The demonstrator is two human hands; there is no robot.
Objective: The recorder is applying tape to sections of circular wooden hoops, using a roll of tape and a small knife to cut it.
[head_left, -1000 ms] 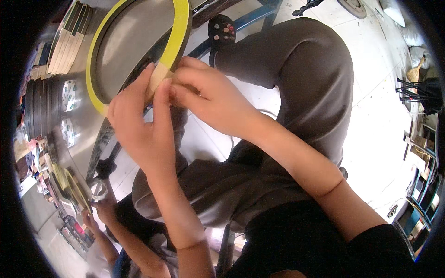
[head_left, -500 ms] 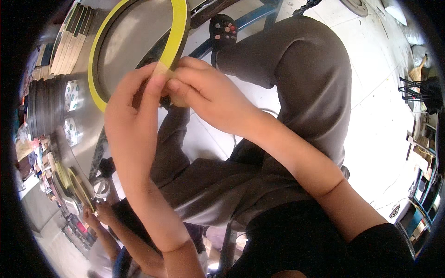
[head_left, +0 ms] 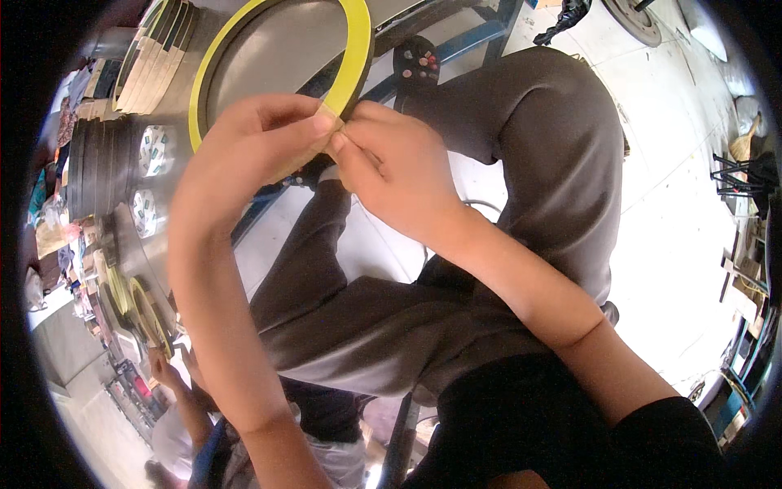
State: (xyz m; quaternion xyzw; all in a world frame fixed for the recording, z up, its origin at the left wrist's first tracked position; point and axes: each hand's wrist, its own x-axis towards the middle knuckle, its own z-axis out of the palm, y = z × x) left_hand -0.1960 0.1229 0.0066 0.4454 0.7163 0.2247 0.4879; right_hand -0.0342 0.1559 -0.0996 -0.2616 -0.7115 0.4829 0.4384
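A large flat ring [head_left: 356,49], yellow on its face with a dark edge, leans over a grey metal table. My left hand [head_left: 257,143] is closed on its near rim, the thumb pressed on the yellow face. Just beside that thumb, my right hand [head_left: 399,163] pinches at the same rim with thumb and forefinger. A pale, see-through strip that looks like tape [head_left: 330,109] lies on the ring at the left thumb tip. My fingers hide the rim's underside.
Stacked dark rings [head_left: 98,167], pale-edged rings [head_left: 152,69] and two patterned white rolls [head_left: 152,151] stand on the metal table [head_left: 175,102] at left. Another person's hand [head_left: 163,367] is by more yellow rings [head_left: 147,314]. A blue frame [head_left: 468,41] runs under the table.
The ring and both hands sit farther right in the picture, as do the table things. My left hand has turned, its thumb now lying across the rim. Both hands still grip the ring.
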